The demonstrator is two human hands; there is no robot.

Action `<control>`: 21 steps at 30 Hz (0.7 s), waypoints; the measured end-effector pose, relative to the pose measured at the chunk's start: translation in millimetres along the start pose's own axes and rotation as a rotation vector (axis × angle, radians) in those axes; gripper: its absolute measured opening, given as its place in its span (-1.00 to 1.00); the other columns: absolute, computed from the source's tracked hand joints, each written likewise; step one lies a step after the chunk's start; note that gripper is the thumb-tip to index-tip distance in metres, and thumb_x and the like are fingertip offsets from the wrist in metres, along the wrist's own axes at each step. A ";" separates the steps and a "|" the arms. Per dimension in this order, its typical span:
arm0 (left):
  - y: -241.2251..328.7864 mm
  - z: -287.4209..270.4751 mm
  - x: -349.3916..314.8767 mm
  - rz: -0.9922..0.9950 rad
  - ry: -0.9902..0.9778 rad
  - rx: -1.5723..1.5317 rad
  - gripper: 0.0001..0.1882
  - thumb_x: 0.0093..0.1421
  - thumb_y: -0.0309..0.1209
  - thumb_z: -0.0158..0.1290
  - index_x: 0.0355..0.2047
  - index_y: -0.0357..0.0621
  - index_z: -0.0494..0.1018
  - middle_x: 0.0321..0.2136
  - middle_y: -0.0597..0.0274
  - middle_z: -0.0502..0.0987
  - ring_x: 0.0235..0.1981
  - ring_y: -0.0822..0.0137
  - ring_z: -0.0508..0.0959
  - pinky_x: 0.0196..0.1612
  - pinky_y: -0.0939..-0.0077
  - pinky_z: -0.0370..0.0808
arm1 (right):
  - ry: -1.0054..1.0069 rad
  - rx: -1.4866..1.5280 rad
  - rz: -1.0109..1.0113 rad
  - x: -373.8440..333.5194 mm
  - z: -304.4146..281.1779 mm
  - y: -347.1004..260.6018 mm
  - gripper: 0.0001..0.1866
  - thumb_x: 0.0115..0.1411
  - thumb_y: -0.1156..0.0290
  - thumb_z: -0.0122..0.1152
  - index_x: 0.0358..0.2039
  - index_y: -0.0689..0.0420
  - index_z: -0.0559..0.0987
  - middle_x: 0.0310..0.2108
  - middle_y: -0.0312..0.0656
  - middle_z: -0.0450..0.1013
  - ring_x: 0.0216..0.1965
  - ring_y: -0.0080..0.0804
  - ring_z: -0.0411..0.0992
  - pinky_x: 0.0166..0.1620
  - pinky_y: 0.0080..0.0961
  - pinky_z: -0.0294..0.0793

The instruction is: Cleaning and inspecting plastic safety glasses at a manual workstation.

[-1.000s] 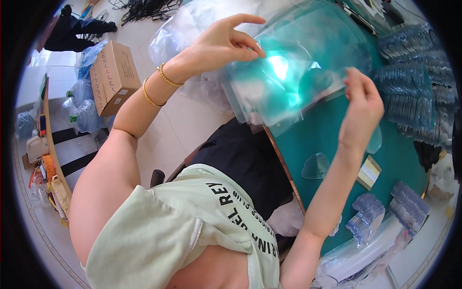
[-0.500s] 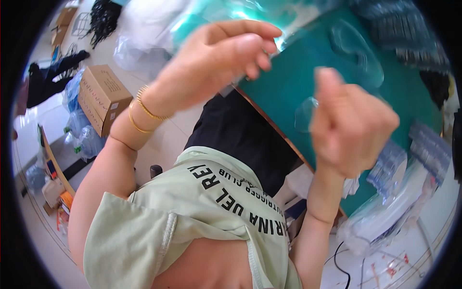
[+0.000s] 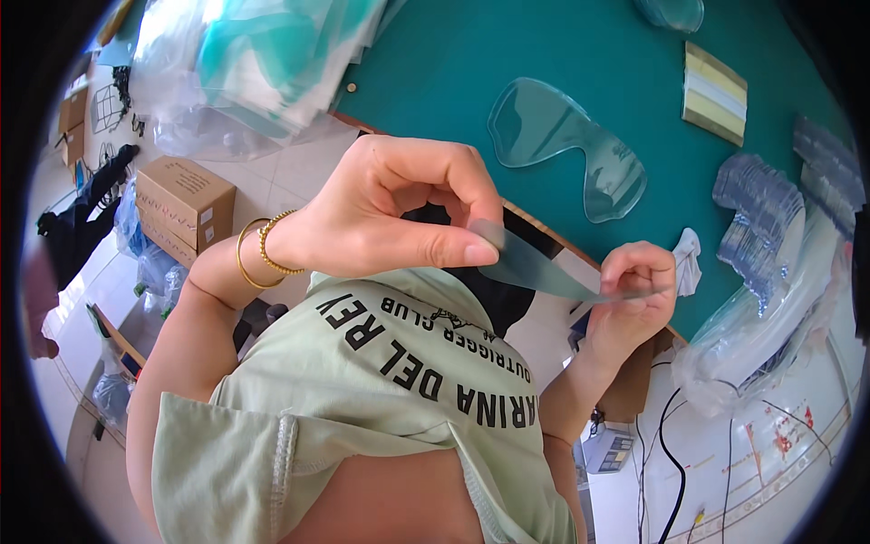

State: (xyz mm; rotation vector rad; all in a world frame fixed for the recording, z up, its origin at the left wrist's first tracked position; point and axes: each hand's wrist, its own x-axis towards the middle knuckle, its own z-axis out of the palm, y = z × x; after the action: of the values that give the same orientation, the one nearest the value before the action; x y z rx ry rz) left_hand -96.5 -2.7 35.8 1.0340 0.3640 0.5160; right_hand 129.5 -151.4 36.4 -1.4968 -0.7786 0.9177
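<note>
Between my two hands is a thin, see-through greyish strip of film [image 3: 548, 267], seen nearly edge-on and tapering toward the right. My left hand [image 3: 399, 204] pinches its left end between thumb and fingertips. At the other end, my right hand [image 3: 632, 295] is closed on the strip with curled fingers. A clear goggle-shaped lens [image 3: 580, 131] lies flat on the green tabletop [image 3: 435, 63], just beyond my hands and apart from them.
Clear plastic bags and sheets [image 3: 263, 63] cover the far left. To the right lie a cream-and-white pad [image 3: 714, 95], a crumpled white cloth [image 3: 688, 261] and stacked clear lenses [image 3: 757, 218]. A cardboard box [image 3: 184, 204] stands on the floor at left.
Both hands were raised and blurred, apart from each other. Now they are lower and steadier, with the film strip held between them. The view has shifted, showing more of the table.
</note>
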 end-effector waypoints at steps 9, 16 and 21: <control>1.1 -4.0 18.8 0.113 0.092 0.527 -0.88 0.23 -0.60 0.18 -0.24 -0.34 0.49 -0.29 0.15 0.51 -0.25 0.40 0.51 -0.16 0.56 0.46 | 0.168 -0.011 -0.019 7.5 -9.2 2.0 -0.81 0.38 0.42 0.12 -0.38 0.23 0.47 -0.55 -0.28 0.38 -0.56 -0.66 0.24 -0.50 -0.77 0.13; -9.0 2.5 43.7 -0.068 0.453 0.715 -0.86 0.18 -0.48 0.25 -0.26 -0.25 0.59 -0.50 0.33 0.58 -0.51 0.61 0.48 -0.43 0.69 0.46 | 0.227 -0.237 0.105 30.0 -2.5 6.4 -0.82 0.30 0.42 0.26 -0.42 0.24 0.58 -0.61 -0.39 0.41 -0.61 -0.76 0.26 -0.52 -0.78 0.16; -21.2 5.0 51.9 0.029 0.520 0.799 -0.80 0.15 -0.51 0.25 -0.20 -0.21 0.58 -0.56 0.38 0.53 -0.58 0.60 0.43 -0.49 0.70 0.41 | 0.244 -0.294 0.134 34.3 0.0 6.8 -0.78 0.29 0.37 0.29 -0.45 0.22 0.58 -0.61 -0.40 0.42 -0.62 -0.76 0.28 -0.54 -0.78 0.15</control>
State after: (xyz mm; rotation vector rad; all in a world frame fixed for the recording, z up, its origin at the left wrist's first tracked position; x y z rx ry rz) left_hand -46.3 14.4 17.1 1.6691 1.0756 0.6843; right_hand 145.6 -122.2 25.5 -1.8979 -0.6600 0.7204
